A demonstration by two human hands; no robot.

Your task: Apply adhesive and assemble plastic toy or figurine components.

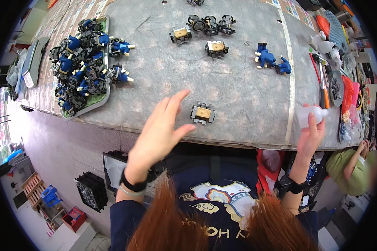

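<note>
The two hands are well apart. The left hand point(157, 127), its fingers spread and straight with nothing between them, hovers by the near edge of the tabletop point(238, 104), just left of a small black-and-grey frame with a tan block point(203, 113) in its middle. Whether the thumb touches that frame cannot be told. The right hand point(311, 136) is closed around a translucent white bottle point(304, 116), tipped so its narrow end points right, near the tabletop's right-hand part. Farther back, two similar tan-centred frames point(216, 48) stand near each other, just in front of a row of black wheeled pieces point(211, 26). Right of these lie two blue-clad figures point(265, 57) close together. On the left, a tray point(100, 104) with a pale rim is heaped with black wheeled pieces bearing more figures in blue, and two such pieces sit just beside its right side. Along the right, an orange-handled tool point(324, 97) lies beside a grey dish point(336, 100) of small dark parts. Beyond, a person in green point(343, 167) shows at the tabletop's right.
</note>
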